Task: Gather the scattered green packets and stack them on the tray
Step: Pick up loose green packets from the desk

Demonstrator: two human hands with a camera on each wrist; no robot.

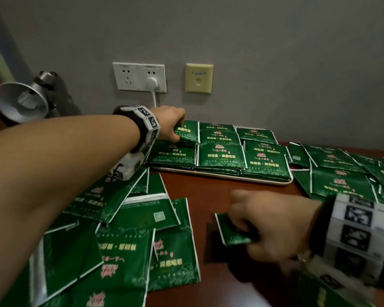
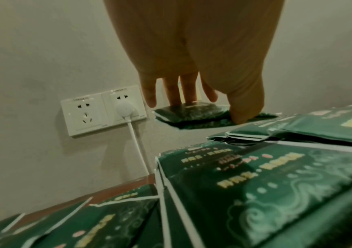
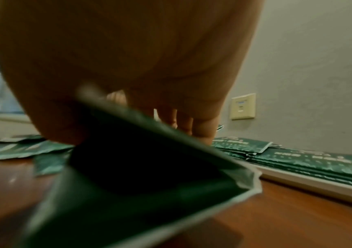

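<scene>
My left hand [image 1: 170, 125] pinches a flat, dark-green packet [image 1: 186, 131] at the tray's [image 1: 222, 175] far-left corner; my right hand [image 1: 273, 224] grips another packet [image 1: 233, 231], tilted, over the table [image 1: 208, 196].

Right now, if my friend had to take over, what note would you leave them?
Left hand: fingers set a packet onto the far-left stack on the tray.
Right hand: pinching a packet above the table.
Done: six stacks fill the tray.
Left: add both held packets, then gather the loose left pile and right pile.
</scene>
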